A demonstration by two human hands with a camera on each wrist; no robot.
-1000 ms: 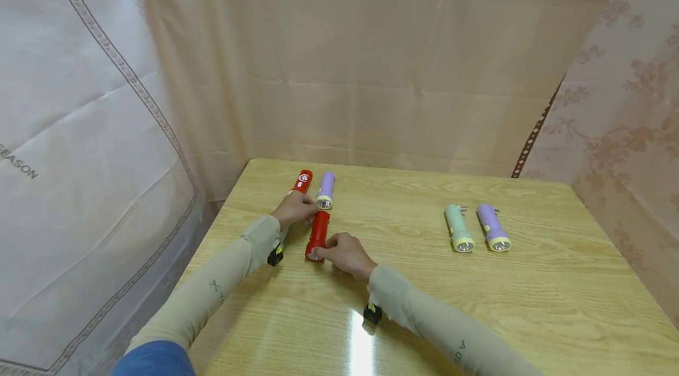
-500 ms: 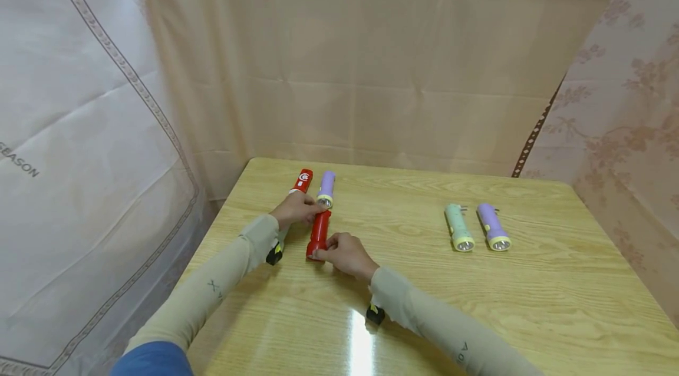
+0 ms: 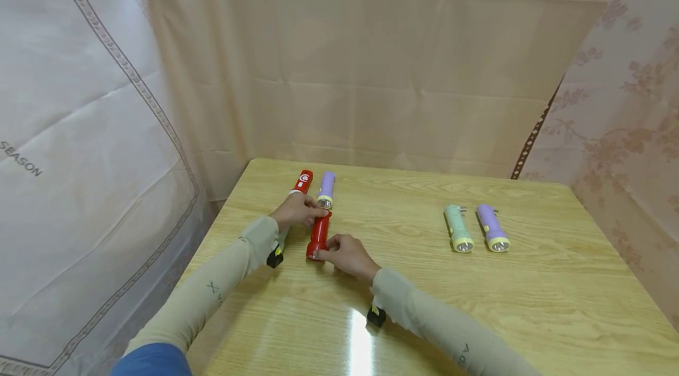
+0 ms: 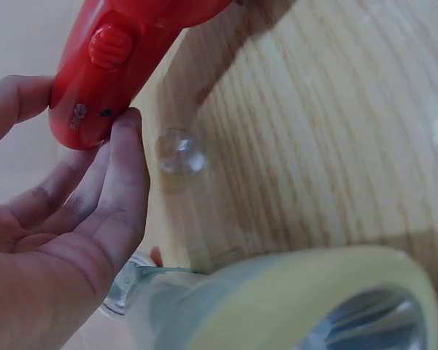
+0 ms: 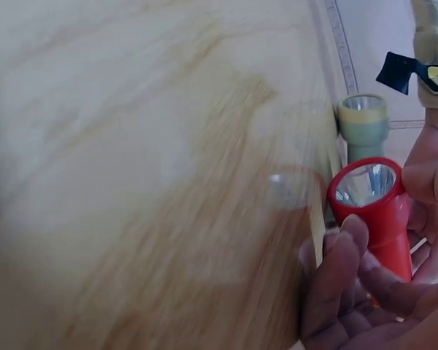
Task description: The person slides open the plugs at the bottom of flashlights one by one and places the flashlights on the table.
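A red flashlight (image 3: 319,236) lies lengthwise between my hands, its lamp end toward me. My left hand (image 3: 294,211) pinches its tail end between thumb and fingers, just below the slide switch seen in the left wrist view. At the lamp end, my right hand (image 3: 347,253) grips the rim; the right wrist view shows the reflector of the red flashlight (image 5: 387,251) between thumb and fingertips. Beside it, a pale green flashlight (image 4: 226,302) with a yellow rim is mostly hidden under my left wrist in the head view.
Beyond my left hand lie a red-and-white flashlight (image 3: 302,180) and a purple flashlight (image 3: 326,186), close to the red one's tail. Farther right on the wooden table (image 3: 398,205) are a mint flashlight (image 3: 458,227) and another purple flashlight (image 3: 492,227). Cloth curtains (image 3: 345,69) surround the table.
My left fingers have shifted slightly right, the thumb now over the red flashlight's tail. The red flashlight has straightened and moved a touch right; my right hand keeps its grip.
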